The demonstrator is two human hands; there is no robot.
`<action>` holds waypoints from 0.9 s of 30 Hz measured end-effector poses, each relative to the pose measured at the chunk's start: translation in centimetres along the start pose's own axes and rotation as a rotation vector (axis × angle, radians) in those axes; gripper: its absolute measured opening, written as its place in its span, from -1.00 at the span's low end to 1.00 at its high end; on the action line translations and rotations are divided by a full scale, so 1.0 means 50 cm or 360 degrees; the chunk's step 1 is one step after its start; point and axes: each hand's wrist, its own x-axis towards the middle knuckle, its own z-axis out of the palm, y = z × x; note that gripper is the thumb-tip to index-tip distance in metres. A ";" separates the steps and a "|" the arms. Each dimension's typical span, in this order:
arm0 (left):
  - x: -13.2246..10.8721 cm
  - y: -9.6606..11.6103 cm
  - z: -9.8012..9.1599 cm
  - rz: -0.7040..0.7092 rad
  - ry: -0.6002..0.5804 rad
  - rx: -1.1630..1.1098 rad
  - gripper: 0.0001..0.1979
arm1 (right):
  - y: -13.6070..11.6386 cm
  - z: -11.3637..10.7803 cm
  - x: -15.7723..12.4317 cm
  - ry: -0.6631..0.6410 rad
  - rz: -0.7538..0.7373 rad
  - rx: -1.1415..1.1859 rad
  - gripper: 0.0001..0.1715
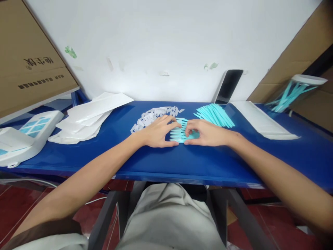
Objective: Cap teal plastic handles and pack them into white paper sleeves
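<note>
A row of slim teal sticks (pixel 183 130) lies side by side on the blue table, with whitish tips or caps at the left ends. My left hand (pixel 160 132) spans the left ends, thumb at the near side and fingers at the far side. From the right, my right hand (pixel 205 132) rests on the same row, fingers curled and thumb along its near edge. Behind my left hand spreads a pile of small translucent caps (pixel 148 117). A heap of loose teal sticks (pixel 214 115) lies beyond my right hand.
White plastic sleeves (pixel 88 114) are stacked at left, near a white device (pixel 44 130). At right lie another white sleeve (pixel 265 121) and a tilted clear tub (pixel 296 92) of teal sticks. A phone (pixel 229 86) leans on the wall. Cardboard (pixel 31 59) stands at far left.
</note>
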 end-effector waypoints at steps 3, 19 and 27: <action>0.000 -0.004 0.001 -0.0051 -0.0031 -0.0037 -0.29 | 0.003 -0.003 -0.001 0.0081 0.0032 -0.0108 -0.32; -0.001 -0.005 0.004 -0.0245 -0.0117 -0.0040 -0.06 | 0.023 -0.005 -0.004 -0.0056 0.0269 -0.0090 0.18; 0.000 -0.007 0.002 -0.0331 -0.0201 -0.0072 0.00 | 0.022 -0.008 -0.003 -0.0058 0.0183 -0.0118 0.08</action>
